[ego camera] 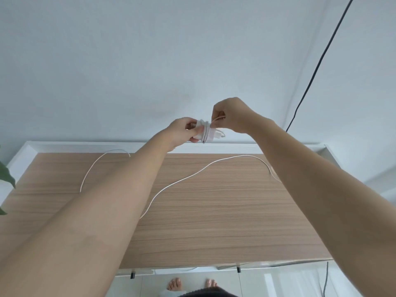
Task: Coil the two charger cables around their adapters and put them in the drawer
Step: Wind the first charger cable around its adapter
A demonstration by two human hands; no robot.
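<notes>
I hold a white adapter up in the air above the far edge of a wooden cabinet top. My left hand grips the adapter's left end. Several turns of white cable are wound around its middle. My right hand pinches the end of that cable just right of the adapter. A second white cable lies loose across the wooden top, passing under both forearms, with another visible stretch curving at the left. Its adapter is hidden.
A white raised rim borders the top at the back and sides against a white wall. A black cord runs down the wall at right. Green leaves poke in at left. Black handles sit below the front edge, above my bare feet.
</notes>
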